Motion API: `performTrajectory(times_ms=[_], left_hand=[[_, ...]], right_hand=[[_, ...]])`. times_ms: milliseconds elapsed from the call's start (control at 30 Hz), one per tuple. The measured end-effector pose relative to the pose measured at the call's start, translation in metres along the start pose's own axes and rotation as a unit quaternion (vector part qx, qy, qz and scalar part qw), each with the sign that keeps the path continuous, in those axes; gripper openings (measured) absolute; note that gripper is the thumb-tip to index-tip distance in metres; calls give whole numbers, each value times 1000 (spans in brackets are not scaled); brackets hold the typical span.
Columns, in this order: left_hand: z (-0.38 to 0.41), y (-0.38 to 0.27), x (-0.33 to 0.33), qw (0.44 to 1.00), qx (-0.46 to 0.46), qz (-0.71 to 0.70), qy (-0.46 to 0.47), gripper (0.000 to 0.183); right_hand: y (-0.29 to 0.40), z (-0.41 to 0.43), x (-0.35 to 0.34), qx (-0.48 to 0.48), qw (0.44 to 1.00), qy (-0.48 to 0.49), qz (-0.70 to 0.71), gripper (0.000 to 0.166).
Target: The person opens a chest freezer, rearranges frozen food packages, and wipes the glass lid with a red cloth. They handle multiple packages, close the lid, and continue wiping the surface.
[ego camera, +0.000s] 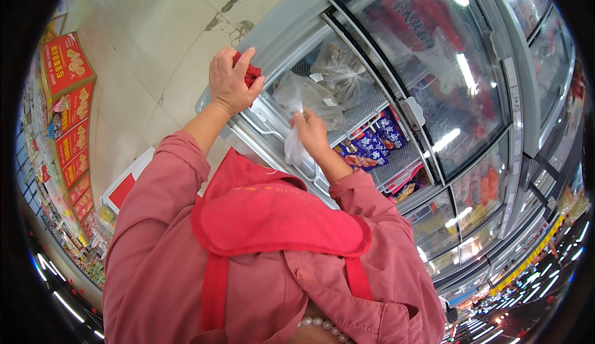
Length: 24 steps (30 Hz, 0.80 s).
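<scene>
My left hand is closed around a bunched red cloth at the near corner of a chest freezer. Inside the freezer, my right hand pinches the gathered neck of a clear plastic bag. The bag lies on a wire basket and holds something greyish that I cannot make out. Beyond it rests a second knotted clear bag with brownish contents. Blue printed food packets lie in the neighbouring basket section, right of my right hand.
A sliding glass lid with a grey handle covers the freezer's right part, over a red printed package. Cracked floor tiles lie to the left, beside red printed display boxes and a stocked shelf. More glass-topped freezer sections stand farther right.
</scene>
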State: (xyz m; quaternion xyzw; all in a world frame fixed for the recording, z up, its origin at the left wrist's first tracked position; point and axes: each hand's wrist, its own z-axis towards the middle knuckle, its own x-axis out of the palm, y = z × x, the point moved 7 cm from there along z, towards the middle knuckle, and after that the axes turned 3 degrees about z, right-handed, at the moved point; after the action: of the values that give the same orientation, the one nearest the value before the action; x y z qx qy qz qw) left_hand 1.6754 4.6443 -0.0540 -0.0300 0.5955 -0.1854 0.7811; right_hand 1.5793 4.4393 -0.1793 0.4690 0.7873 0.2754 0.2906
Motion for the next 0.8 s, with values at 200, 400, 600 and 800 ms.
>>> performTrajectory(times_ms=[200, 400, 600, 800], left_hand=[[-3, 2, 3, 1000, -4, -3, 5, 65], [-3, 2, 2, 1000, -3, -1, 1, 65], [1, 1, 1, 1000, 4, -6, 3, 67], [-3, 3, 1, 1000, -3, 1, -4, 67]], right_hand=[[-9, 45, -51, -39, 985, -37, -161, 54], [-16, 112, -157, -134, 945, -291, -56, 68], [-88, 191, -145, -82, 962, -247, 77, 62], [-38, 146, -112, 2, 966, -202, -164, 43]])
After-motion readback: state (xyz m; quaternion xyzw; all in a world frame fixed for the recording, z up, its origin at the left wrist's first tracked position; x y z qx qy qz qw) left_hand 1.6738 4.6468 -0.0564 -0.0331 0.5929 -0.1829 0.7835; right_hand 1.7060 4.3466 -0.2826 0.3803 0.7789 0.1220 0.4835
